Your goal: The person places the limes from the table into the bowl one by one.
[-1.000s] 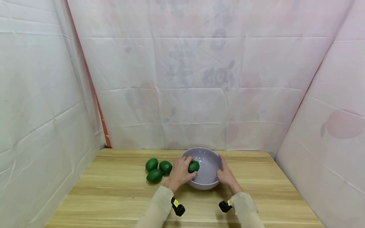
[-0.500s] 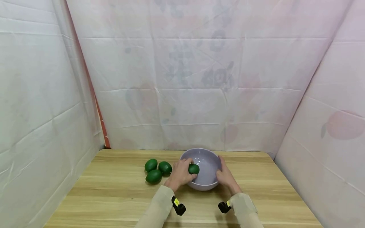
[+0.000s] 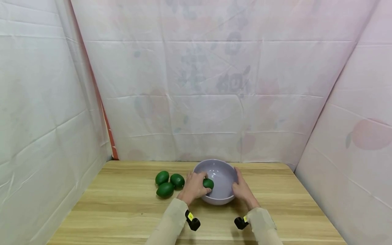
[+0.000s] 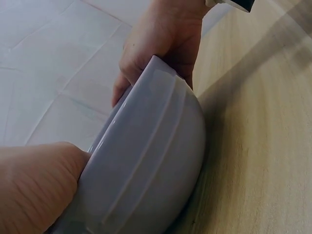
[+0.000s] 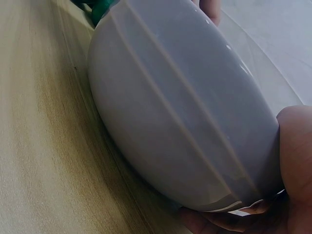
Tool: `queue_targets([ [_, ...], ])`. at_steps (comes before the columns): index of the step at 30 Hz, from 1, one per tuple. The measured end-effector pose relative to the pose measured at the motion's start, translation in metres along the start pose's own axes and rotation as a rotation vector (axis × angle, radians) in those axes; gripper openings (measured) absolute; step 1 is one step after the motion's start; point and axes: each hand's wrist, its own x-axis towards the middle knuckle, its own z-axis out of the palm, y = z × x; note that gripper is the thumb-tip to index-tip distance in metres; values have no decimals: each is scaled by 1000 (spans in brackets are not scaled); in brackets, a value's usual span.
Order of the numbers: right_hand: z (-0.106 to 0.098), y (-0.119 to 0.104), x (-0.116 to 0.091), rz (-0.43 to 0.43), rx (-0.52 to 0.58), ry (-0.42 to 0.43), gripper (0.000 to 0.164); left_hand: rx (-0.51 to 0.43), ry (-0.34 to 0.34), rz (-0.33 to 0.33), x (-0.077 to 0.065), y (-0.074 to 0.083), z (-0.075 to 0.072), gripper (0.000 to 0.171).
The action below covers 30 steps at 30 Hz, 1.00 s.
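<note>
Left hand (image 3: 194,185): pinching the green fruit (image 3: 208,183) inside the bowl (image 3: 223,182).
Right hand (image 3: 242,188): gripping the bowl's right rim.
Green fruit: I judge it light, firm, slick; best held round its middle.

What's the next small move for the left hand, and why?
Probably gently open the left hand to release the green fruit: it is held inside the bowl, which the right hand grips at its right side. Whether the fruit touches the bowl's bottom isn't clear, so gently seems wiser.
</note>
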Motion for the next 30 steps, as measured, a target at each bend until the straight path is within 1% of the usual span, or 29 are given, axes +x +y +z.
queue_targets([
  [7, 1, -1, -1, -4, -1, 0, 77, 3, -38, 23, 0, 4, -3, 37],
  [11, 0, -2, 0, -3, 1, -1, 77, 14, -36, 39, 0, 6, -5, 34],
  [15, -1, -3, 0, 2, 2, -3, 78, -15, -34, 46, 0, 6, -5, 31],
  [18, -1, -3, 0, 1, 3, -5, 78, -17, -35, 52, 0, 4, -4, 31],
  [25, -1, -2, -1, -7, 16, -8, 78, 4, -38, 73, 1, 3, -3, 31],
  [30, -3, -3, -1, 14, 61, -23, 78, 36, -32, 94, 2, 4, -4, 31],
])
